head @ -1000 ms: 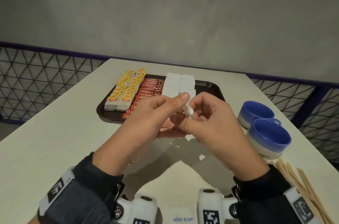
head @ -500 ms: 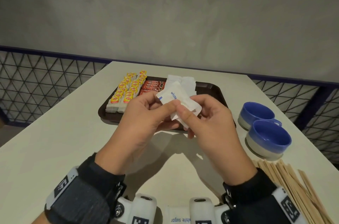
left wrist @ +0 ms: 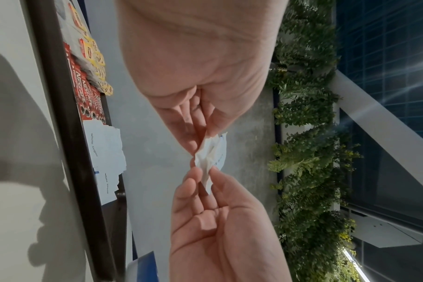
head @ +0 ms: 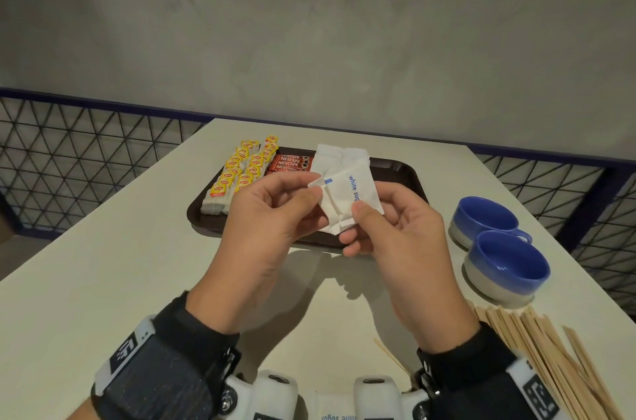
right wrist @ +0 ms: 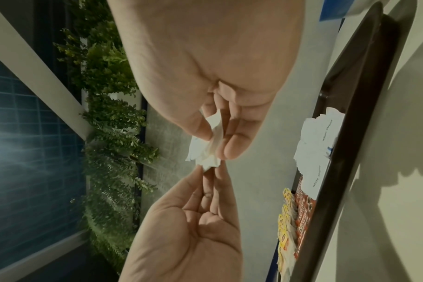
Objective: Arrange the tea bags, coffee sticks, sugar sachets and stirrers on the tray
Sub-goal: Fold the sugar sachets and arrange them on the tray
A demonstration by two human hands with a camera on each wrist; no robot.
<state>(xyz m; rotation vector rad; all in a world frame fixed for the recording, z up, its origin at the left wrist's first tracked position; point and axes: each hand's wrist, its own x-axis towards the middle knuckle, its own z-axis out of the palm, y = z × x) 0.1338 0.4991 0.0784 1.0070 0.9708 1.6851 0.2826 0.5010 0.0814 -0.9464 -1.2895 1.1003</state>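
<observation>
Sachets (head: pixel 347 202) are up in the air over the tray's (head: pixel 402 168) near edge, a small bunch pinched from both sides: left hand (head: pixel 272 213) at one end, right hand (head: pixel 399 227) at the other, thumbs pressed against fingertips. Tea bags (head: pixel 241 171), coffee sticks (head: pixel 290 163) and a sugar pile (head: pixel 339 158) already sit in rows on the tray. I'd say what's left is placing this bunch, then the stirrers (head: pixel 543 350), lying on the table by two cups (head: pixel 495 240).

sugar sachets (head: pixel 347 199): in the grip of both hands, above the tray's near edge | tray (head: pixel 402 169): on desk (head: pixel 103 282), behind the grip | tea bags (head: pixel 241 171): on tray, left-behind | coffee sticks (head: pixel 290 163): right of tea bags | cups (head: pixel 495 247): right of the grip | stirrers (head: pixel 543 350): right, nearer
</observation>
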